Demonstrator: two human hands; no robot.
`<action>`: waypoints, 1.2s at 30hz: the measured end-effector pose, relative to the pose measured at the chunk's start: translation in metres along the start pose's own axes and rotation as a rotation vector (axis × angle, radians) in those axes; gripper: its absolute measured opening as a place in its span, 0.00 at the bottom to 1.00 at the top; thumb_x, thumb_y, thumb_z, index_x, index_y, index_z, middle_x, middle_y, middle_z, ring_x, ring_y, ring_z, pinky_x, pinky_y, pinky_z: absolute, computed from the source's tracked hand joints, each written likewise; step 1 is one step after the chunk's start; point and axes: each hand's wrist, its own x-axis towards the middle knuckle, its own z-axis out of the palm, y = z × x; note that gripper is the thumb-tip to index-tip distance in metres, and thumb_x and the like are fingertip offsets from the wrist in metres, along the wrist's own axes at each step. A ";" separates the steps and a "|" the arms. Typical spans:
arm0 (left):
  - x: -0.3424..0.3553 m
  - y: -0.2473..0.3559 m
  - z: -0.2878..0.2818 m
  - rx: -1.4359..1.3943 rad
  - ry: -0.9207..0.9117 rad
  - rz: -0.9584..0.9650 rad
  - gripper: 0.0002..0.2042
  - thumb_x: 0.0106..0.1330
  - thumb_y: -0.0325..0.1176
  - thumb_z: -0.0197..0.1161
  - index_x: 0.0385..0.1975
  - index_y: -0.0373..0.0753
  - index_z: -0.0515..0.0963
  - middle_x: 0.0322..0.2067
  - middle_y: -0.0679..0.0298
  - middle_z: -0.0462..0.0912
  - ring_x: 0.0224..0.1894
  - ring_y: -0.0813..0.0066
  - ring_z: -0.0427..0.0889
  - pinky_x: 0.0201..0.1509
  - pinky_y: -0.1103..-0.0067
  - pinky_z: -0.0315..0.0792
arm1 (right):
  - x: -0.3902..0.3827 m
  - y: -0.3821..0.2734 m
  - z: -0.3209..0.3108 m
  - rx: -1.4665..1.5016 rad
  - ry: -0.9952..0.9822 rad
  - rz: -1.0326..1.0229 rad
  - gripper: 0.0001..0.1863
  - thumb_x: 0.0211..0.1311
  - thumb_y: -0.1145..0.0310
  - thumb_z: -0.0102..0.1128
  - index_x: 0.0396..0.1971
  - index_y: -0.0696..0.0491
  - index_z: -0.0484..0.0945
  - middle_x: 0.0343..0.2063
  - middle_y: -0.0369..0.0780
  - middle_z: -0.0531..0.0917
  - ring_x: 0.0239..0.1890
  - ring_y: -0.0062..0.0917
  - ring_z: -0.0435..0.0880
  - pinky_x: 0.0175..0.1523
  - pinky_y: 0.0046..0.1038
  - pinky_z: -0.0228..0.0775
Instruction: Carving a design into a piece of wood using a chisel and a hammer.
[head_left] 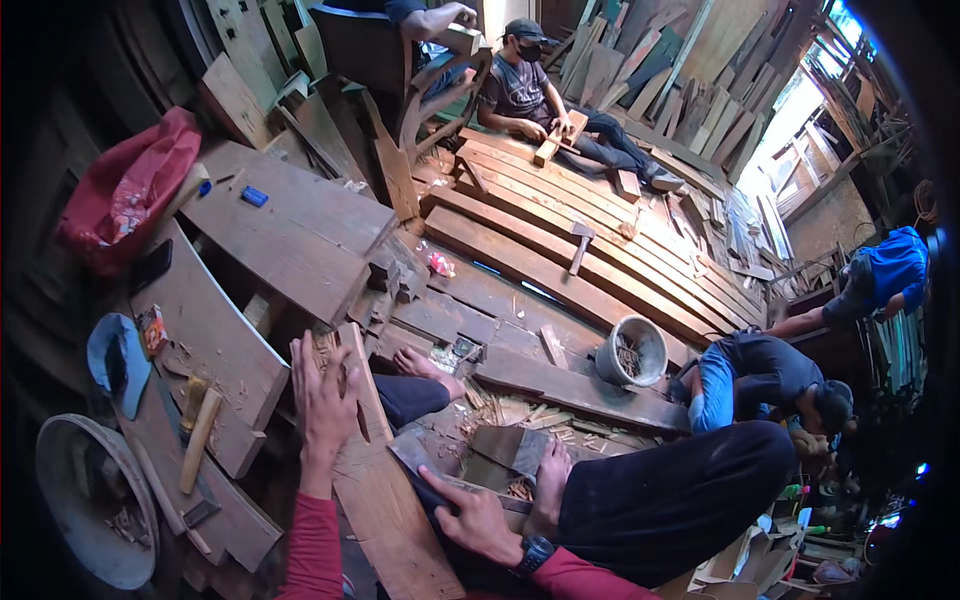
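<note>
A long brown plank slants in front of me, running down between my forearms. My left hand lies on its upper end with the fingers spread. Beside those fingers the plank bears rough carving and a dark, narrow curved mark. Over the plank's right side reaches my right hand, its index finger stretched out and thumb apart. That fingertip touches a flat dark-grey piece whose kind I cannot make out. The remaining right fingers are partly hidden. A wooden block stands by my bare foot.
A hammer-shaped tool lies on long beams. Buckets stand left and right. A mallet, blue cap and blue lighter rest at left. Several people work nearby; one person holds a wooden piece.
</note>
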 end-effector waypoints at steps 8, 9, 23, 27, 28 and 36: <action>0.001 -0.002 0.002 -0.013 0.025 0.024 0.16 0.69 0.42 0.58 0.56 0.50 0.73 0.69 0.43 0.55 0.71 0.37 0.52 0.74 0.54 0.51 | 0.002 -0.003 0.000 -0.001 -0.023 0.035 0.35 0.58 0.61 0.55 0.69 0.29 0.64 0.15 0.53 0.77 0.18 0.48 0.79 0.29 0.47 0.76; 0.001 0.001 0.004 -0.021 0.017 0.032 0.16 0.69 0.42 0.58 0.56 0.50 0.73 0.69 0.43 0.55 0.71 0.37 0.52 0.74 0.54 0.51 | 0.010 0.002 0.000 -0.038 0.002 0.012 0.35 0.58 0.61 0.56 0.69 0.29 0.63 0.15 0.53 0.77 0.18 0.48 0.79 0.29 0.47 0.76; -0.003 -0.004 0.010 -1.199 -0.005 -0.266 0.20 0.69 0.30 0.56 0.61 0.45 0.72 0.67 0.43 0.59 0.68 0.41 0.60 0.74 0.59 0.54 | 0.048 -0.021 0.001 0.100 0.108 0.038 0.34 0.58 0.64 0.57 0.66 0.30 0.66 0.19 0.50 0.79 0.21 0.45 0.81 0.28 0.45 0.74; 0.017 0.014 0.021 -0.017 0.057 0.114 0.15 0.70 0.37 0.55 0.55 0.50 0.75 0.66 0.38 0.59 0.70 0.34 0.54 0.74 0.54 0.51 | 0.018 -0.007 -0.011 -0.065 0.167 0.015 0.34 0.53 0.68 0.59 0.64 0.31 0.72 0.13 0.49 0.76 0.15 0.44 0.79 0.26 0.43 0.72; 0.017 0.015 0.023 -0.055 0.062 0.106 0.14 0.71 0.38 0.54 0.55 0.50 0.74 0.66 0.38 0.59 0.70 0.32 0.54 0.74 0.53 0.51 | 0.025 -0.006 -0.011 -0.089 0.204 -0.008 0.34 0.52 0.69 0.58 0.63 0.31 0.73 0.13 0.51 0.76 0.16 0.46 0.78 0.26 0.45 0.72; 0.007 -0.006 0.006 -0.030 0.037 0.035 0.14 0.71 0.36 0.53 0.55 0.51 0.74 0.68 0.37 0.56 0.70 0.31 0.53 0.73 0.53 0.53 | 0.036 -0.023 -0.001 0.023 0.167 -0.108 0.34 0.51 0.70 0.57 0.63 0.36 0.74 0.13 0.52 0.75 0.16 0.46 0.78 0.27 0.44 0.71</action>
